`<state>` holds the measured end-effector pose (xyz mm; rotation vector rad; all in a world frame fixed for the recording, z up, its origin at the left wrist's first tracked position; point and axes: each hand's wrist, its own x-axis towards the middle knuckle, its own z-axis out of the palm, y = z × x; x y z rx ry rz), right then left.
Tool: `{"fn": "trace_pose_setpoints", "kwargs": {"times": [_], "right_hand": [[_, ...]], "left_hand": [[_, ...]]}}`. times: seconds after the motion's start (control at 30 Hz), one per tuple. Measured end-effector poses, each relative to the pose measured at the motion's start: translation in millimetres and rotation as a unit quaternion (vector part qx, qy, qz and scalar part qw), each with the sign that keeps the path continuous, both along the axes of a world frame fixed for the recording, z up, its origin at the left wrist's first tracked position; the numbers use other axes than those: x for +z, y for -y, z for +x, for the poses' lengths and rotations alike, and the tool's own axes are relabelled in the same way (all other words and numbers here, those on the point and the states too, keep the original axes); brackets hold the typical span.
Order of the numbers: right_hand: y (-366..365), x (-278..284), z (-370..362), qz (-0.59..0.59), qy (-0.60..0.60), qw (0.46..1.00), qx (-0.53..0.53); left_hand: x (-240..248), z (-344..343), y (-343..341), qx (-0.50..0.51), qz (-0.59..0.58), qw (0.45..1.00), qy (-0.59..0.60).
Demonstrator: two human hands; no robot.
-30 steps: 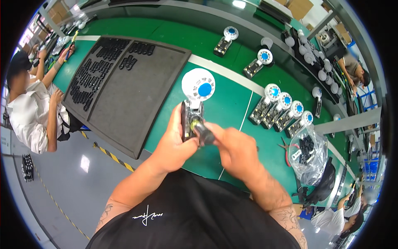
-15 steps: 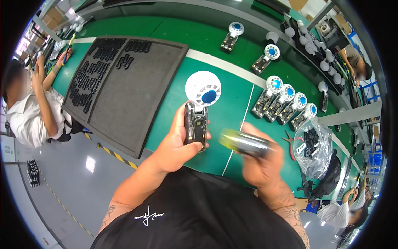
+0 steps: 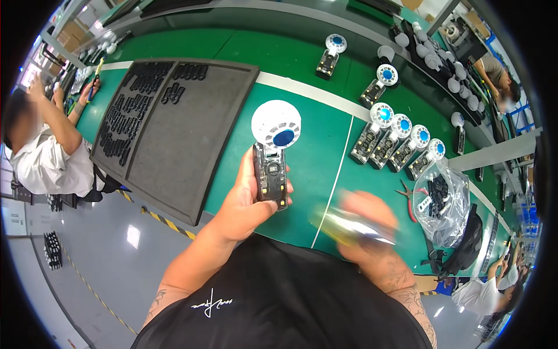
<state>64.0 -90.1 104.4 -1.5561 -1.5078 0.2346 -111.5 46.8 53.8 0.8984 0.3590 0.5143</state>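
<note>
Holding handheld unit (image 3: 272,174) over tabletop (image 3: 314,157), near edge closest to us, white head (image 3: 276,119) toward far edge. Fingers of left hand (image 3: 241,200) wrapped round body, thumb pressing lower face. Cylindrical tool (image 3: 360,227), on unit's face a second ago, now clear to right: contact broken, face exposed, probably pause in tool work. Right hand (image 3: 372,212) gripping tool; blur hides exact fingertip placement. Unit looks dark-bodied, inner parts showing, blue disc (image 3: 283,138) on head. Beyond, toward tabletop's right end: four similar units (image 3: 383,152), pliers (image 3: 412,209); leftward, grey tray (image 3: 186,134).

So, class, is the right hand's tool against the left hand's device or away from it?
Away: green tabletop shows between the motion-blurred tool and the device.
</note>
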Motion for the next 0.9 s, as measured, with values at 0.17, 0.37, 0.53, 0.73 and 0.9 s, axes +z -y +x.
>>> {"fn": "trace_pose_setpoints", "kwargs": {"times": [0.17,0.37,0.53,0.73,0.9], "right_hand": [[14,6,2,-0.037,-0.006,0.999,0.012],[5,5,-2,-0.133,0.061,0.989,0.025],[11,-8,18,-0.153,0.01,0.988,-0.026],[20,-54,31,-0.202,0.109,0.972,-0.044],[8,-78,28,-0.167,0.125,0.976,-0.055]], "left_hand": [[-11,2,1,0.003,-0.029,0.997,0.067],[-12,4,-3,0.032,-0.061,0.994,0.085],[-22,-3,-4,0.041,-0.071,0.992,0.092],[-23,-5,-6,0.028,-0.071,0.994,0.072],[-23,-3,-8,0.034,-0.109,0.988,0.103]]}}
